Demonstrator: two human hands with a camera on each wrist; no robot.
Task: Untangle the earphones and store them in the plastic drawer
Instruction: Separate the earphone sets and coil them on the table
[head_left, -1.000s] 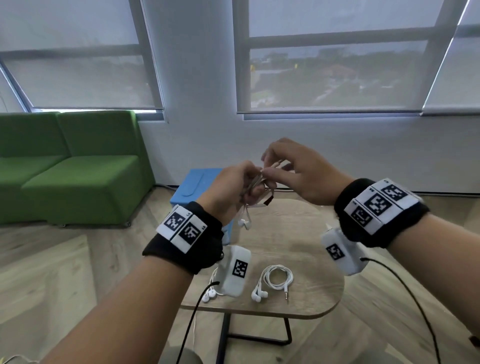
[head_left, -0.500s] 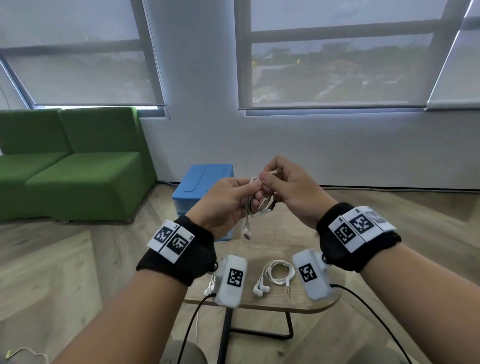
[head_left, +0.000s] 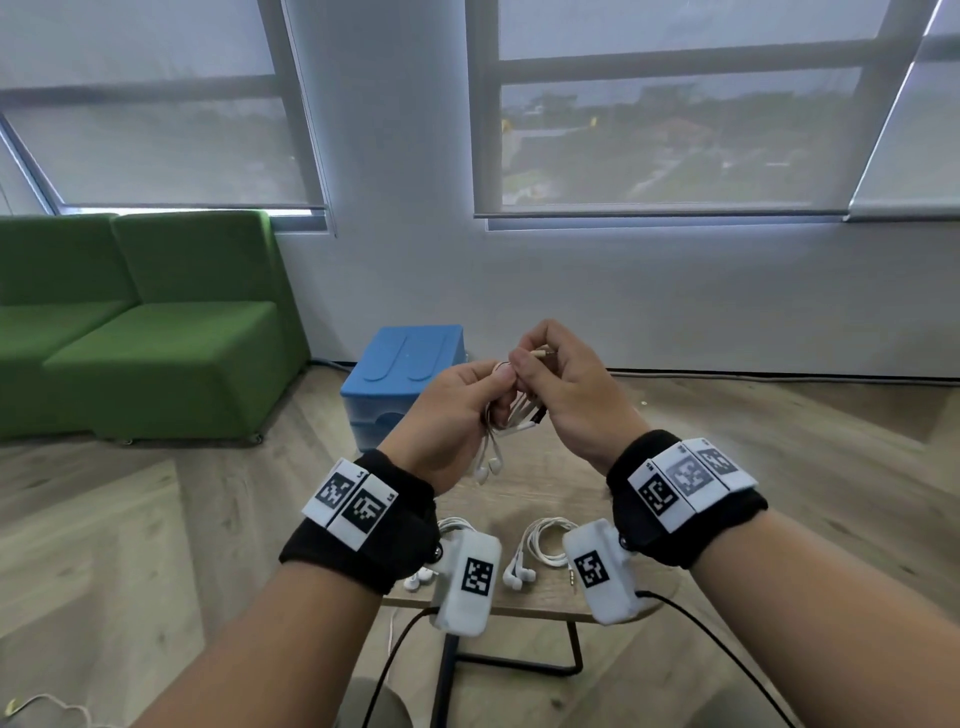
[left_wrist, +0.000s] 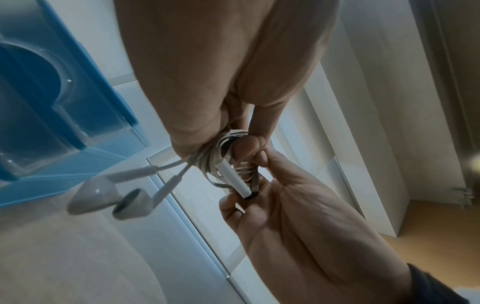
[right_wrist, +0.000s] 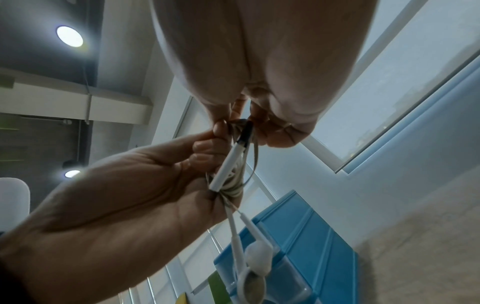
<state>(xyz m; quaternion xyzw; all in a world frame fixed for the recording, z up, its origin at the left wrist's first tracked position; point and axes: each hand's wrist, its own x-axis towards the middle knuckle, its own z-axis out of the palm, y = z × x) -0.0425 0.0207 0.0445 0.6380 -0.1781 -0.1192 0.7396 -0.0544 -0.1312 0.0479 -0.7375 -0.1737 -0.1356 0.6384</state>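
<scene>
A bundle of white earphones (head_left: 511, 415) hangs in the air between both hands above the small wooden table (head_left: 550, 478). My left hand (head_left: 457, 400) grips the coiled cord (left_wrist: 223, 162), and the two earbuds (left_wrist: 109, 197) dangle below it. My right hand (head_left: 556, 384) pinches the cord's plug end (head_left: 544, 353) above the coil. The white remote (right_wrist: 228, 166) lies along the coil. The blue plastic drawer unit (head_left: 410, 364) stands on the floor beyond the table.
Two more coiled white earphones lie on the table: one (head_left: 540, 545) between my wrists, one (head_left: 431, 566) partly hidden under my left wrist. A green sofa (head_left: 140, 332) stands at left. Windows and a white wall are behind.
Both hands have come down and a little nearer to me with the bundle. The right hand now pinches the plug end higher above the coil.
</scene>
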